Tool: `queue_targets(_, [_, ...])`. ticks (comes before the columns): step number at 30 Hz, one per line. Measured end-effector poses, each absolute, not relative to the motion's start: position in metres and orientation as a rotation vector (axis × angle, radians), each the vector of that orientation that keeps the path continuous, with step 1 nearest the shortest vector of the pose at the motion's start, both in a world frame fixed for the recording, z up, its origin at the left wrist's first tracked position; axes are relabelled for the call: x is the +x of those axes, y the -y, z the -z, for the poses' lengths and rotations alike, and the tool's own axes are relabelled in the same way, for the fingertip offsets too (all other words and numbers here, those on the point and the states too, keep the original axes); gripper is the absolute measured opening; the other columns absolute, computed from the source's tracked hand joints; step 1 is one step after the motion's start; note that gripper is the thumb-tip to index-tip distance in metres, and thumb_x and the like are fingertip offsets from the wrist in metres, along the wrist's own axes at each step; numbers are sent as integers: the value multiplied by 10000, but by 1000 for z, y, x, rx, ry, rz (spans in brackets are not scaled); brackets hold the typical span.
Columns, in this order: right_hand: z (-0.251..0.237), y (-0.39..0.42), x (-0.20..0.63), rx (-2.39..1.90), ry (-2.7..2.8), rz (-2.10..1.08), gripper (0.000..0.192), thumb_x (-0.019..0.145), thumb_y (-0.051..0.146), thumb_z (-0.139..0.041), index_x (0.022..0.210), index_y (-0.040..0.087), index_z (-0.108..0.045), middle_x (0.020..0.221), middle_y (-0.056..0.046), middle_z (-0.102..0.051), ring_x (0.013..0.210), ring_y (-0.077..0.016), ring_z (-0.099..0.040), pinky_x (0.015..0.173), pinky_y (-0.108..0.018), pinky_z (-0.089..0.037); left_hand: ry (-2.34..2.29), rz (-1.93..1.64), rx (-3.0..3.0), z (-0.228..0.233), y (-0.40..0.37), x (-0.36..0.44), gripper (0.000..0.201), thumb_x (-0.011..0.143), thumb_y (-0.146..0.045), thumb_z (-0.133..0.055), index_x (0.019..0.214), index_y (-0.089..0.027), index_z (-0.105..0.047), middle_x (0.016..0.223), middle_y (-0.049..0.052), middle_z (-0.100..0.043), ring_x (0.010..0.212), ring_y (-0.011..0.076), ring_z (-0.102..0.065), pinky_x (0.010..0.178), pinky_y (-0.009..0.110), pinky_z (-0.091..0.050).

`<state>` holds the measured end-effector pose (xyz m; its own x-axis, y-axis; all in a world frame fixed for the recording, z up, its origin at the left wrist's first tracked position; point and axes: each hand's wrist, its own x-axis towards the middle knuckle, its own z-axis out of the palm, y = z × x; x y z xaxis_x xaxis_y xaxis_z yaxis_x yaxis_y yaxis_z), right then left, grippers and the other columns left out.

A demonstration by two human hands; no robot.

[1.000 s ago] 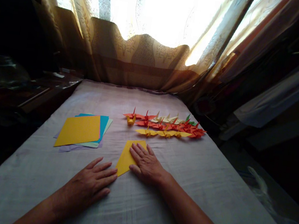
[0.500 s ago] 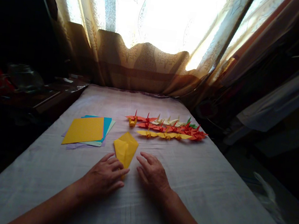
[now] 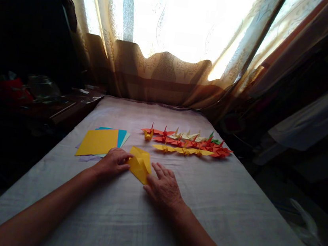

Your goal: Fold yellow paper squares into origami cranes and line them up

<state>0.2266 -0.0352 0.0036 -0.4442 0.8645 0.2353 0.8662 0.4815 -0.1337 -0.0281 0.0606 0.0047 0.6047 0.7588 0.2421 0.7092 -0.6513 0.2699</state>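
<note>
A partly folded sheet of yellow origami paper (image 3: pixel 139 164) lies between my hands on the white cloth, turned at a slant with a flap raised on its left side. My left hand (image 3: pixel 114 161) pinches the left edge of it between thumb and fingers. On the other side, my right hand (image 3: pixel 164 186) rests with its fingers stretched out, the thumb side touching the paper's lower right edge. Just beyond the paper stand a small folded yellow piece (image 3: pixel 148 135) and a row of yellow paper cranes (image 3: pixel 186 151).
Coloured square sheets (image 3: pixel 98 143) are stacked at the left, close to my left forearm. Red paper cranes (image 3: pixel 194 143), cream cranes (image 3: pixel 189 135) and a green crane (image 3: pixel 214 139) sit in rows toward the back right. A curtain (image 3: pixel 161 72) hangs behind the cloth-covered surface (image 3: pixel 217 201).
My left hand has moved up from the paper's bottom point to its left edge. The paper has turned, its lower point swinging right. My right hand has come against it.
</note>
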Motion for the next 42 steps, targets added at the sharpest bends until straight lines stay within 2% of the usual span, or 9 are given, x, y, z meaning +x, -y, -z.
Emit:
queue_targets(3, [-3, 32, 252, -1646, 2353, 58, 170, 915, 334, -627, 1009, 217, -707, 1457, -157, -510, 1349, -318, -457, 1039, -493, -394, -1238, -553, 2671, -5, -32, -23, 132, 889, -274, -589, 878, -197, -695, 857, 46, -732, 878, 204, -659, 909, 380, -464])
queue_targets(6, [0, 26, 268, -1735, 2287, 43, 154, 906, 271, -622, 1023, 224, -710, 1422, -151, -544, 1310, -306, -497, 1004, -475, -425, -1056, -579, 2777, -6, -5, -12, 122, 885, -221, -572, 867, -222, -693, 1157, 60, -718, 1190, 267, -590, 1116, 513, -297])
queue_targets(15, [8, 20, 275, -1560, 2025, 164, 254, 891, 175, -555, 1107, 180, -689, 1217, -147, -679, 1109, -274, -623, 938, -442, -494, -883, -260, 2794, -8, 29, 1, 468, 932, -319, -541, 1399, -293, -508, 1385, 65, -610, 1348, 346, -481, 1167, 666, -57])
queue_targets(20, [1, 57, 256, -1091, 2128, 35, 300, 909, 117, -481, 1120, 215, -669, 1072, -86, -718, 1005, -187, -658, 914, -309, -531, -1017, -222, 2767, 2, 42, 5, 513, 933, -278, -530, 1442, -239, -469, 1433, 75, -566, 1393, 357, -416, 1173, 623, -209])
queue_targets(24, [5, 67, 250, -1195, 2273, -35, 293, 853, 116, -541, 1106, 180, -675, 1137, -125, -696, 1051, -225, -648, 946, -355, -530, -1044, -211, 2765, 0, 45, 11, 545, 919, -395, -569, 1429, -217, -497, 1474, 99, -519, 1385, 371, -420, 1122, 538, -371])
queue_targets(29, [10, 53, 262, -1306, 2312, -90, 227, 877, 164, -551, 1050, 200, -693, 1172, -116, -687, 1101, -236, -628, 1011, -404, -484, -945, -310, 2713, -13, 17, 1, 440, 1007, -363, -414, 1399, -189, -514, 1340, 99, -640, 1161, 202, -640, 1000, 311, -496])
queue_targets(33, [12, 45, 267, -1313, 2342, -84, 260, 867, 164, -565, 1099, 185, -681, 1231, -129, -671, 1170, -248, -601, 1061, -435, -437, -909, -339, 2782, -20, -22, -9, 339, 977, -269, -443, 1234, -189, -649, 1329, 122, -642, 1239, 255, -584, 1081, 425, -424])
queue_targets(36, [11, 38, 269, -1286, 2384, -116, 272, 867, 144, -552, 1106, 186, -675, 1252, -115, -668, 1174, -225, -608, 1064, -405, -434, -937, -164, 2914, -21, -38, -8, 366, 945, -304, -519, 1287, -224, -621, 1425, 124, -563, 1362, 320, -458, 1134, 544, -315])
queue_targets(42, [11, 27, 273, -1279, 2414, -116, 336, 835, 120, -557, 1154, 161, -655, 1326, -142, -624, 1247, -248, -562, 1087, -440, -404, -1139, 59, 2866, -17, -20, 1, 500, 979, -431, -473, 1433, -222, -486, 1503, 142, -471, 1374, 341, -437, 1113, 537, -311])
